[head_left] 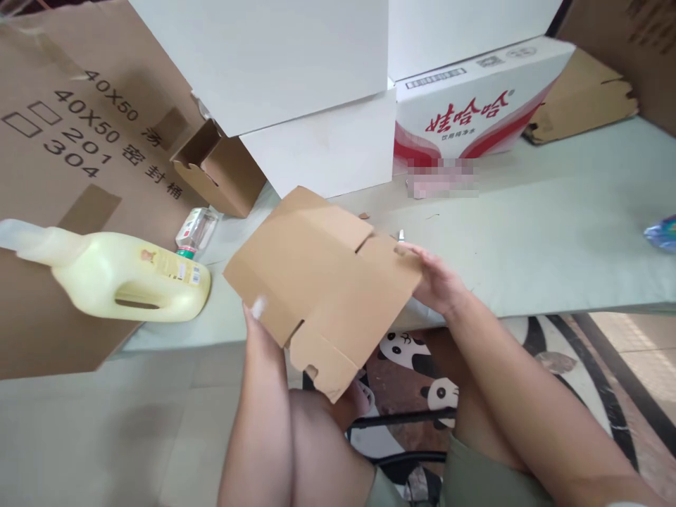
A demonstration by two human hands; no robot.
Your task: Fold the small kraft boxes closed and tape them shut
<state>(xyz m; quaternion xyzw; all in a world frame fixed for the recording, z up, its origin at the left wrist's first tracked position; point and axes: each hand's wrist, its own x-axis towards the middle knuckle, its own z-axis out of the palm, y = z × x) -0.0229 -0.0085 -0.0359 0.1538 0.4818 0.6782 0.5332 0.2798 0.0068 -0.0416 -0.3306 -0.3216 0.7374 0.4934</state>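
Two hands, left point(254, 317) and right point(436, 280), are clamping opposite edges of one flattened brown cardboard piece point(322, 274), creased, slotted and notched at one flap, tilting over the front edge of the green-covered tabletop point(507, 260); one yellowish jug point(132, 278) is lying left.

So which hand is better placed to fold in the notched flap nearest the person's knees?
Probably the left hand: it grips the cardboard at the left edge, closer to that notched flap. The right hand holds the right side, farther away, and could steady it.
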